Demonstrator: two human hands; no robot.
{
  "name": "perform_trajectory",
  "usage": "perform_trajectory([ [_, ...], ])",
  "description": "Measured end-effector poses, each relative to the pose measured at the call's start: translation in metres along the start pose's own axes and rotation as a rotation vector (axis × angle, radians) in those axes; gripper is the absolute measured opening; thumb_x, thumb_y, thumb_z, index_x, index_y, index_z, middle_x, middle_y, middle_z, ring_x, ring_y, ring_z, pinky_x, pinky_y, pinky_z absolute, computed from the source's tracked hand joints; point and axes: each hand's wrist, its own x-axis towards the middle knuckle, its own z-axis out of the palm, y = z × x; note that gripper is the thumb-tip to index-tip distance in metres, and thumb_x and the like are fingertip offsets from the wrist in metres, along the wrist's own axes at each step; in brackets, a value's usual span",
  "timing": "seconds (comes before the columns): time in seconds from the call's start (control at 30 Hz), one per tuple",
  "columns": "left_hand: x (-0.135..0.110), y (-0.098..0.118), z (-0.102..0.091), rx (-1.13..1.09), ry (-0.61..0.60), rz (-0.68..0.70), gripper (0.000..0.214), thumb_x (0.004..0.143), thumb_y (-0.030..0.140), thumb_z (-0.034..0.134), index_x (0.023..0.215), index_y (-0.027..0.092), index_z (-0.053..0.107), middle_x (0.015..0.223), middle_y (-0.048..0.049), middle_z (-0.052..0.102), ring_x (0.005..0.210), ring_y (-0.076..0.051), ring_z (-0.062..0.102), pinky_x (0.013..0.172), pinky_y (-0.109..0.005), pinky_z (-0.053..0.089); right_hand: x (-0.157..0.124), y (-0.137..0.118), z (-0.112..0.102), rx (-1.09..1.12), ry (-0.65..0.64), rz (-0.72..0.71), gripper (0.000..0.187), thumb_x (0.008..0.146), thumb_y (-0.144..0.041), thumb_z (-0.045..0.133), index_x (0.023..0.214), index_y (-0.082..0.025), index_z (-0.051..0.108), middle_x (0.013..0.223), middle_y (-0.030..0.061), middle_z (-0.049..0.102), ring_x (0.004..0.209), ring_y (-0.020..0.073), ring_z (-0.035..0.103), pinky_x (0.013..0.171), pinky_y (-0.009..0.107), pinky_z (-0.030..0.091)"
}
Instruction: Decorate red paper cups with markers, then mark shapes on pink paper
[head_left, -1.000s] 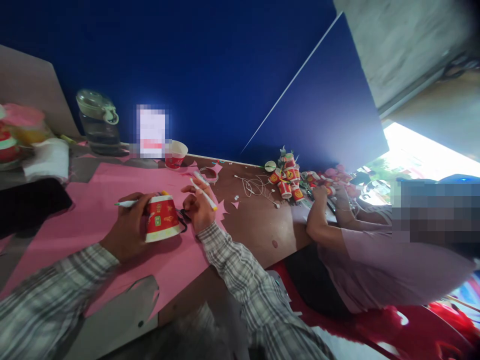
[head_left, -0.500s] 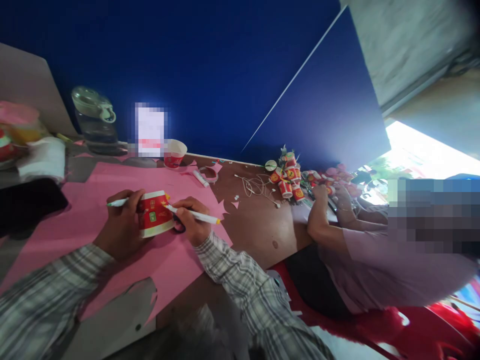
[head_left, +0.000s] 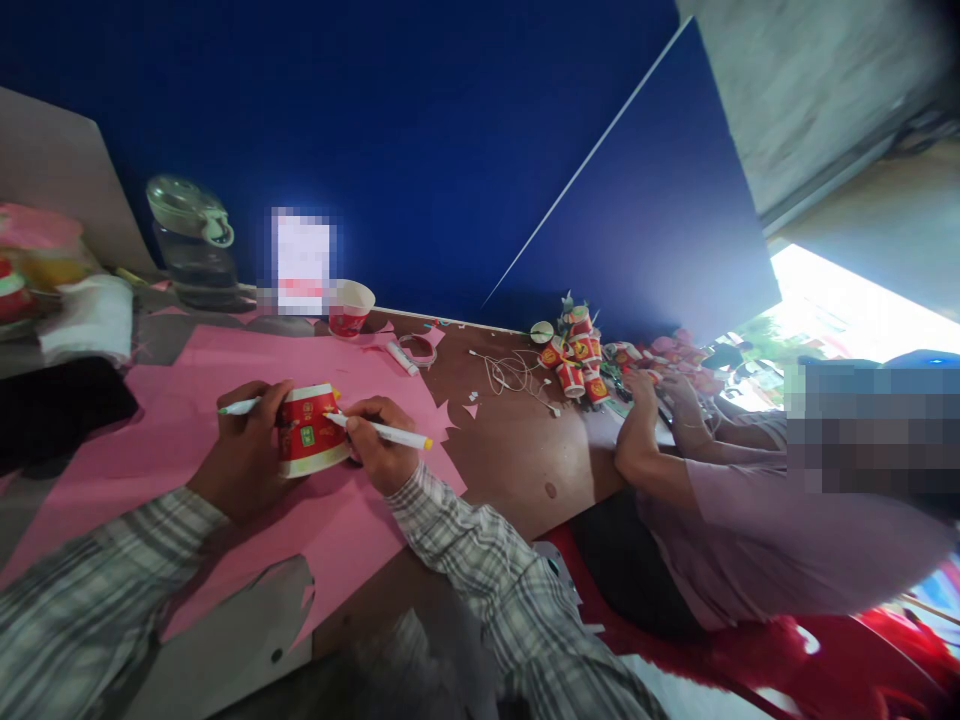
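A red paper cup (head_left: pixel 311 440) with yellow and green marks is tilted upside down over pink paper (head_left: pixel 247 360), its pale rim low. My left hand (head_left: pixel 247 455) is closed around the cup's left side, and a green-tipped marker (head_left: pixel 238 407) sticks out between its fingers. In my right hand (head_left: pixel 384 450) is a white marker (head_left: pixel 405 436) with a yellow end, pinched close to its tip. That tip touches, or nearly touches, the cup's red side near its right edge. The fingertips behind the cup are hidden.
A clear water bottle (head_left: pixel 193 245), another paper cup (head_left: pixel 351 308) and a black phone-like object (head_left: pixel 64 405) surround the pink paper. White earphones (head_left: pixel 510 372) and a stack of decorated cups (head_left: pixel 581 360) lie further right. A co-worker's hands (head_left: pixel 641 390) are beyond them.
The white marker has shifted slightly left along the cup, and its yellow end has moved left a little. Both grips look the same.
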Motion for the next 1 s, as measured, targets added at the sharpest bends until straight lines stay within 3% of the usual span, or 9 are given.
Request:
perform_trajectory([
  [0.37, -0.0010, 0.0013, -0.0010, -0.004, 0.004, 0.055, 0.093, 0.052, 0.056, 0.050, 0.126, 0.008, 0.022, 0.121, -0.0201, 0.038, 0.115, -0.032, 0.027, 0.098, -0.051, 0.024, 0.0013, 0.0022, -0.0012, -0.017, -0.023, 0.009, 0.017, 0.077, -0.029, 0.051, 0.078, -0.014, 0.060, 0.061, 0.0023, 0.054, 0.054, 0.0126, 0.051, 0.051, 0.023, 0.041],
  [0.53, 0.0001, 0.0016, -0.0017, -0.023, 0.016, 0.007, 0.088, 0.057, 0.051, 0.049, 0.128, 0.007, 0.020, 0.119, -0.0192, 0.039, 0.114, -0.030, 0.028, 0.097, -0.049, 0.026, 0.0005, 0.0023, -0.0029, 0.020, -0.016, 0.013, 0.019, 0.077, -0.031, 0.052, 0.078, -0.013, 0.059, 0.060, 0.0024, 0.054, 0.053, 0.0119, 0.050, 0.050, 0.023, 0.041],
  [1.0, -0.0012, -0.0023, 0.0019, -0.014, 0.010, 0.002, 0.096, 0.052, 0.055, 0.051, 0.128, 0.008, 0.019, 0.117, -0.0190, 0.040, 0.112, -0.029, 0.030, 0.096, -0.050, 0.027, 0.0013, 0.0010, -0.0002, 0.012, -0.002, 0.023, 0.022, 0.078, -0.034, 0.052, 0.083, -0.014, 0.060, 0.062, 0.0029, 0.055, 0.054, 0.0128, 0.051, 0.049, 0.023, 0.042],
])
